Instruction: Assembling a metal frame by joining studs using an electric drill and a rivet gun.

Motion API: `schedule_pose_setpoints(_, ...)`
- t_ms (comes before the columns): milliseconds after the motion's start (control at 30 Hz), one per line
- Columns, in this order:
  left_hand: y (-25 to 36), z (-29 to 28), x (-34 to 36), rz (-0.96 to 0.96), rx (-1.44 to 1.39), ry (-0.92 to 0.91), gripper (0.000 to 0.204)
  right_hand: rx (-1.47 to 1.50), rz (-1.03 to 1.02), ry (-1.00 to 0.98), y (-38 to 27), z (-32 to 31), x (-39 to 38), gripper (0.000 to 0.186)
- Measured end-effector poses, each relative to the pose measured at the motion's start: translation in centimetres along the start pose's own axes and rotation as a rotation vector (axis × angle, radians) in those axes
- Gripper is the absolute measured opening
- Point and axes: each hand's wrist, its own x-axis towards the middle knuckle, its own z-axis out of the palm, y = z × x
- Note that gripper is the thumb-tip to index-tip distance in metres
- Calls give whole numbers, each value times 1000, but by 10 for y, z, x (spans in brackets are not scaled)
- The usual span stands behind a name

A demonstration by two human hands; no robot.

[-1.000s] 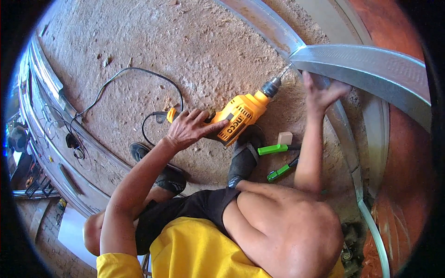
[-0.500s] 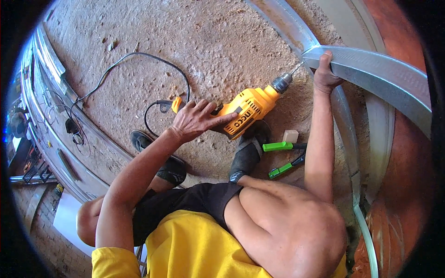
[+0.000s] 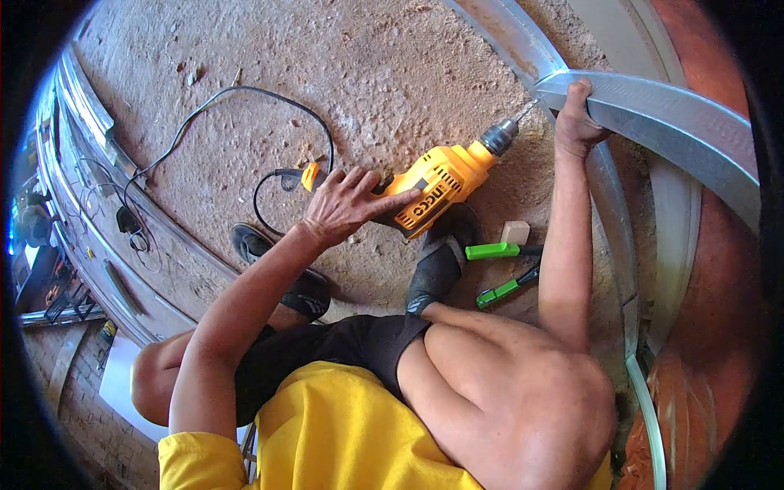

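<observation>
Left hand (image 3: 347, 204) gripped the yellow drill (image 3: 441, 181) — its bit touched the metal track (image 3: 653, 106) just beside the right hand (image 3: 578, 122), which clasped that track's end; no hole showed yet.

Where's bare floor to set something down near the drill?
Bare concrete floor above the yellow drill, bordered by the black cord loop and the metal track. Crowded: below the drill, where the shoes, green-handled tools and small block lie; and at the bit by the right hand.
</observation>
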Motion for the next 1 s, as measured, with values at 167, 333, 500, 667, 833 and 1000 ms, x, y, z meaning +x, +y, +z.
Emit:
schedule_pose_setpoints(167,2,1,6,8,-28,-11,65,-31,151,-114,-10,-19,5,53)
schedule_pose_setpoints(333,-1,1,2,-15,-18,7,66,-454,28,-227,-48,-63,-46,58)
schedule_pose_setpoints(500,0,0,1,-7,-9,-4,67,-916,492,-902,-65,-131,-127,60)
schedule_pose_setpoints(667,0,-3,6,10,-22,-15,64,-822,650,-864,-63,-137,-134,50)
schedule_pose_setpoints(833,-4,1,-4,-3,-33,-17,69,-363,730,-488,-51,-156,-131,36)
schedule_pose_setpoints(1000,-1,0,6,20,-21,-15,66,102,742,-220,-46,-158,-66,36)
